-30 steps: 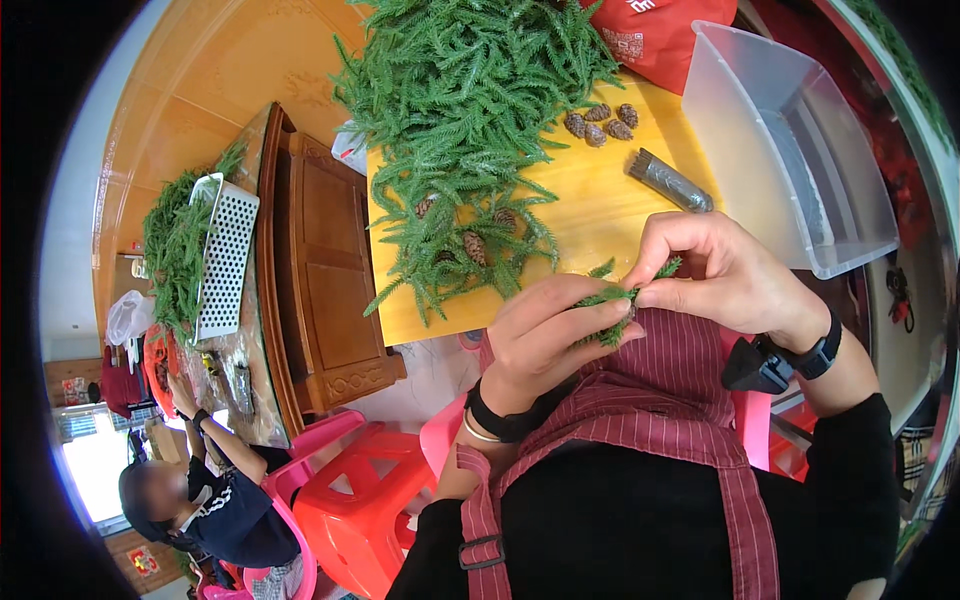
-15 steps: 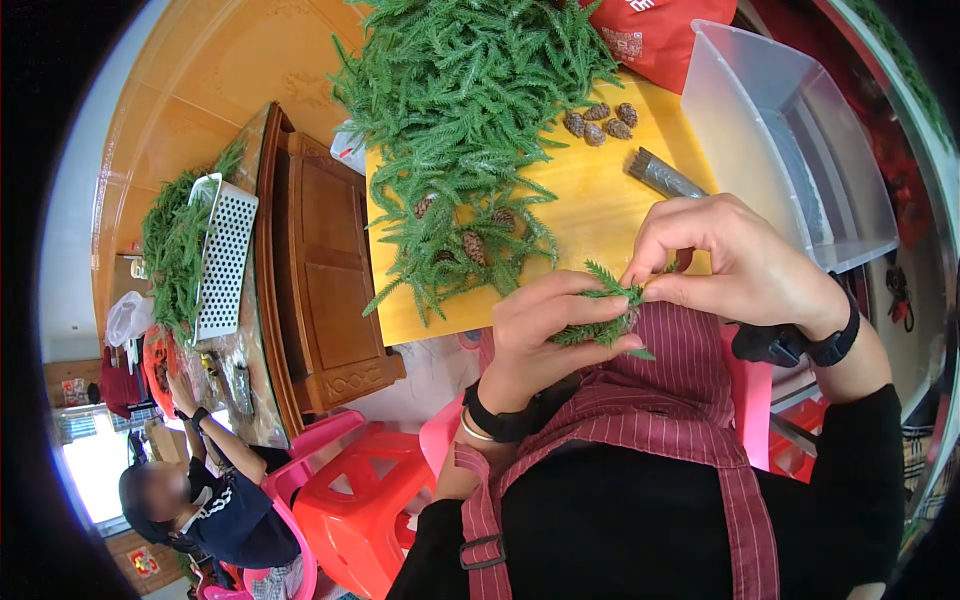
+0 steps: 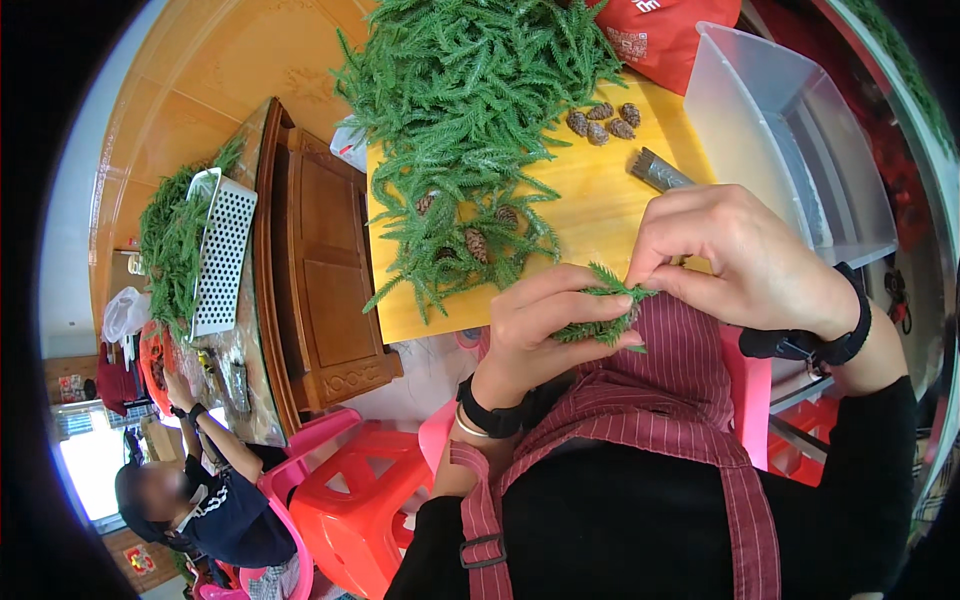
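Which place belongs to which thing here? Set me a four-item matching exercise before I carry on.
Things:
1. Small bushy green sprig bunch
2. Five oval brown pine cones
3. Rectangular translucent plastic bin
4. White perforated plastic basket

Places:
A. Right of the yellow rectangular tabletop
B. Far left, beside greenery
C. In the left hand
D. Loose on the yellow surface

Pairs: 1-C, 2-D, 3-A, 4-B.

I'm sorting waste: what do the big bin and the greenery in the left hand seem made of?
The bin looks like smooth, cloudy plastic: its walls are translucent. The greenery looks like plastic, fairly matte, given its even green, but could be real.
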A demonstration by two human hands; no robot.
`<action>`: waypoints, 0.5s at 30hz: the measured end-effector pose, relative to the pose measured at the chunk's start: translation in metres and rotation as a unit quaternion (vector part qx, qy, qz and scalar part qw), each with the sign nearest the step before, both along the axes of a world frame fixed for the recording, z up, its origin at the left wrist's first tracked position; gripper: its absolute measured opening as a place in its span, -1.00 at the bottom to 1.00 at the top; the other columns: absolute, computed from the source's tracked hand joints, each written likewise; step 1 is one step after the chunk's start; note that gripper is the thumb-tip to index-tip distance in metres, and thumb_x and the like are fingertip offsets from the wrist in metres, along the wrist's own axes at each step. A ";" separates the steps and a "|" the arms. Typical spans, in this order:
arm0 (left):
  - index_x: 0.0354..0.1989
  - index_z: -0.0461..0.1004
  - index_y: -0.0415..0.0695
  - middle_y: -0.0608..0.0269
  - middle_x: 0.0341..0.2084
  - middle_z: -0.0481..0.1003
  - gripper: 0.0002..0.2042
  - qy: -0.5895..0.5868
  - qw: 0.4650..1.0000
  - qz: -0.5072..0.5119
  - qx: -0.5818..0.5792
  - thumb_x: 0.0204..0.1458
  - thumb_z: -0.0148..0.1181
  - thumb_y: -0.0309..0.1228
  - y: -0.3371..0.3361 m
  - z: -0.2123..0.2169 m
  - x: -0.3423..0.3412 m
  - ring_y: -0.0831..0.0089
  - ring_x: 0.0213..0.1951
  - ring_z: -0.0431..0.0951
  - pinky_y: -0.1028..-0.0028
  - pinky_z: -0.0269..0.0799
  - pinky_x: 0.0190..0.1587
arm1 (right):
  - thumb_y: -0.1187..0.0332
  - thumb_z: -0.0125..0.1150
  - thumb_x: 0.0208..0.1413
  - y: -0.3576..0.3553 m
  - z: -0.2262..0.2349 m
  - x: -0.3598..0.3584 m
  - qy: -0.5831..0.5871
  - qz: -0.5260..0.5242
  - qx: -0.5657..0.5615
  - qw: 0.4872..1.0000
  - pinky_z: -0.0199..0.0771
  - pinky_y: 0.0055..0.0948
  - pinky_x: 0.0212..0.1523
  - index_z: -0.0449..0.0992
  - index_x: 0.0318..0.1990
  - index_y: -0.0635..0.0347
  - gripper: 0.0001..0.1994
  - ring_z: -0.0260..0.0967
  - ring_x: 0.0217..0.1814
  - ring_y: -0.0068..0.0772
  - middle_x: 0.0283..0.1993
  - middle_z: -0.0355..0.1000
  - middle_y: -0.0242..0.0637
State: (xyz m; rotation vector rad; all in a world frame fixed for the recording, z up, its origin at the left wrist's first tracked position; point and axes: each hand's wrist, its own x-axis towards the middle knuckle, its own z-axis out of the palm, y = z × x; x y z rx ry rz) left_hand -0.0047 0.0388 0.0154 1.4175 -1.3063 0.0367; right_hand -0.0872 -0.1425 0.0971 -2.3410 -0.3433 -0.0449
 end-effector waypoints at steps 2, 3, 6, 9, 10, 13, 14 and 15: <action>-0.45 0.52 -0.10 0.24 -0.53 0.46 -0.62 0.013 1.000 -0.003 0.000 -0.56 0.52 -0.42 0.001 -0.001 0.000 0.47 -0.53 0.45 0.59 0.31 -0.54 | 0.56 0.16 -0.23 0.002 0.002 0.001 -0.033 0.009 -0.033 0.999 0.32 -0.40 -0.42 0.44 -0.50 0.21 -0.92 0.33 -0.44 -0.25 -0.52 0.34 -0.30; -0.46 0.52 -0.10 0.24 -0.53 0.46 -0.61 0.026 1.000 -0.006 0.000 -0.58 0.52 -0.41 0.002 -0.003 0.001 0.46 -0.53 0.45 0.58 0.31 -0.52 | 0.55 0.17 -0.26 0.003 0.002 0.001 -0.066 0.018 -0.066 0.996 0.32 -0.40 -0.41 0.43 -0.51 0.20 -0.91 0.32 -0.43 -0.25 -0.52 0.33 -0.31; -0.48 0.52 -0.09 0.25 -0.52 0.47 -0.60 0.079 0.997 -0.028 -0.003 -0.60 0.54 -0.38 0.001 -0.011 0.005 0.46 -0.50 0.46 0.56 0.33 -0.48 | 0.46 0.15 -0.21 0.005 0.002 0.001 -0.122 0.023 -0.101 0.987 0.30 -0.35 -0.43 0.39 -0.50 0.14 -0.92 0.32 -0.41 -0.24 -0.52 0.30 -0.32; -0.46 0.52 -0.16 0.23 -0.52 0.48 -0.63 0.183 0.977 -0.095 -0.044 -0.56 0.51 -0.46 -0.002 -0.016 0.005 0.43 -0.46 0.49 0.53 0.37 -0.41 | 0.51 0.19 -0.36 0.005 0.002 0.003 -0.155 0.035 -0.096 0.983 0.33 -0.42 -0.40 0.43 -0.53 0.15 -0.87 0.31 -0.43 -0.27 -0.50 0.32 -0.36; -0.46 0.52 -0.16 0.23 -0.52 0.48 -0.63 0.182 0.978 -0.094 -0.044 -0.56 0.51 -0.46 -0.002 -0.020 0.005 0.43 -0.46 0.49 0.53 0.37 -0.41 | 0.51 0.19 -0.36 0.004 0.000 0.003 -0.156 0.036 -0.096 0.982 0.33 -0.42 -0.40 0.43 -0.53 0.15 -0.87 0.31 -0.43 -0.27 -0.50 0.32 -0.36; -0.44 0.49 -0.17 0.22 -0.47 0.47 -0.62 0.321 0.923 -0.200 -0.070 -0.52 0.51 -0.45 -0.003 -0.036 0.003 0.44 -0.39 0.47 0.52 0.37 -0.33 | 0.50 0.18 -0.32 0.004 -0.005 0.004 -0.200 0.077 -0.082 0.973 0.32 -0.42 -0.43 0.43 -0.52 0.15 -0.88 0.31 -0.42 -0.27 -0.49 0.32 -0.36; -0.40 0.47 -0.18 0.23 -0.42 0.46 -0.61 0.418 0.866 -0.257 -0.096 -0.48 0.50 -0.41 -0.005 -0.041 -0.001 0.45 -0.35 0.46 0.50 0.35 -0.27 | 0.50 0.18 -0.30 0.006 -0.006 0.004 -0.225 0.074 -0.080 0.968 0.32 -0.42 -0.44 0.42 -0.51 0.16 -0.89 0.31 -0.43 -0.27 -0.49 0.32 -0.35; -0.37 0.45 -0.19 0.24 -0.38 0.44 -0.59 0.507 0.795 -0.310 -0.120 -0.44 0.49 -0.37 -0.005 -0.043 -0.003 0.45 -0.31 0.45 0.48 0.33 -0.21 | 0.50 0.18 -0.28 0.007 -0.007 0.003 -0.251 0.071 -0.079 0.962 0.31 -0.42 -0.46 0.42 -0.50 0.16 -0.89 0.31 -0.43 -0.27 -0.49 0.33 -0.34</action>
